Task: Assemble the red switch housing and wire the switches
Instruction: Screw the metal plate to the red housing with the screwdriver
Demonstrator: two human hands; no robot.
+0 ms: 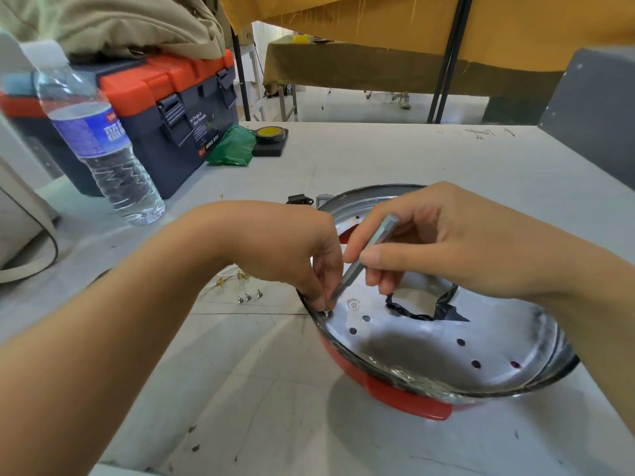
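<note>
While my left hand [309, 266] pinches a small screw [326, 311] upright at the near-left rim of the metal plate [429, 341], my right hand [446, 249] holds a grey hex driver bit [364, 259] between thumb and curled fingers, its tip slanting down onto the screw head. Both sets of fingers are closed on what they hold. That plate sits inside the red switch housing [405, 396], which rests on the white table [378, 159] at centre right, near me. Fastening the plate to the housing looks to be the step in hand; wiring seems not yet begun. A black-edged cut-out [422, 309] gapes to the right of the bit, and three spare screws [248, 297] lie on the table just left of the rim. I cannot tell whether the screw has caught its thread, as my fingertips hide the hole. Next I would need to bring the bit more upright, seat it squarely and turn while steadying the screw.
</note>
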